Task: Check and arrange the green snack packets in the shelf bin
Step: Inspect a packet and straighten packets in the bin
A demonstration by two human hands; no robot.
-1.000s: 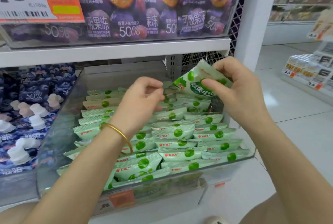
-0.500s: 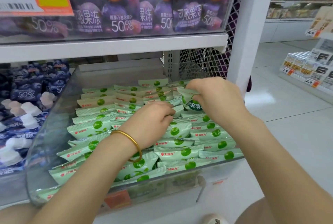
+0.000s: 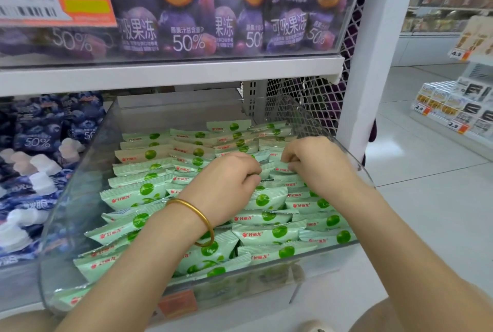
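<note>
Clear bin (image 3: 320,259), front edge to back: green packets (image 3: 269,234) in rows. Gold bangle (image 3: 197,214) on L wrist. L hand (image 3: 226,179) mid-bin, fingers curled onto packets, can't tell if gripping. R hand (image 3: 317,163) nr right wall, fingertips pinching one packet's edge.

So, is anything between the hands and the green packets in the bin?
Nothing visible. The left hand and right hand are both inside the clear bin, fingers curled directly on the green packets.

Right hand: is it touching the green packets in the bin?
Touching. Head view shows the right hand, fingers curled onto a green packet, down among the rows.
</note>
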